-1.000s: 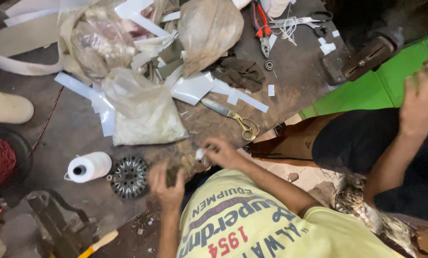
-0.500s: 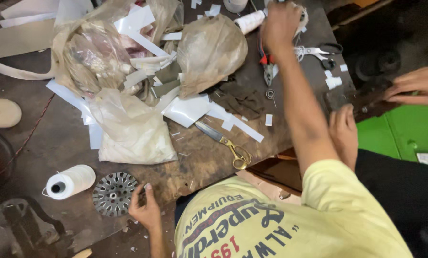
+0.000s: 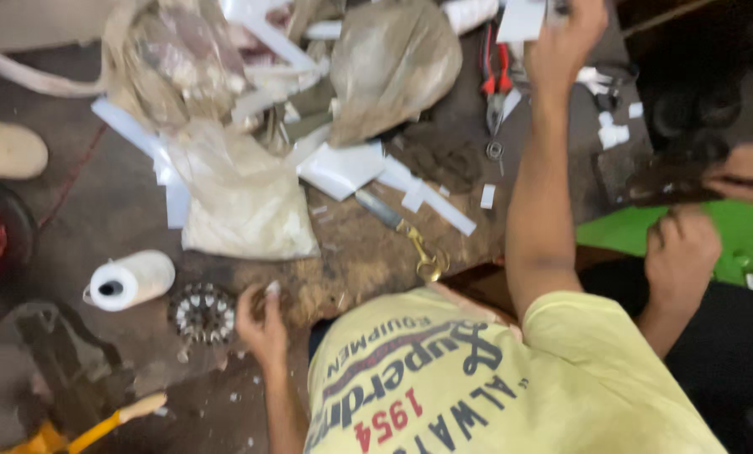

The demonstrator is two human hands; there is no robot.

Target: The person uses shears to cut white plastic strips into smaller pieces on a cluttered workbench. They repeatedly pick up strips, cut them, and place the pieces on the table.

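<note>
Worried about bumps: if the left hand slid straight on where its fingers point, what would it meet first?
Probably the clear plastic bag, depth unclear; the toothed metal ring lies beside the left hand.

The whole view is smeared by motion, so the fine detail of the small white strips on the worn bench cannot be made out. The right hand reaches to the top edge, where its fingertips and the white piece it grips are cut off. The left hand is blurred beside the round metal stator core, and whether it pinches anything cannot be told.
</note>
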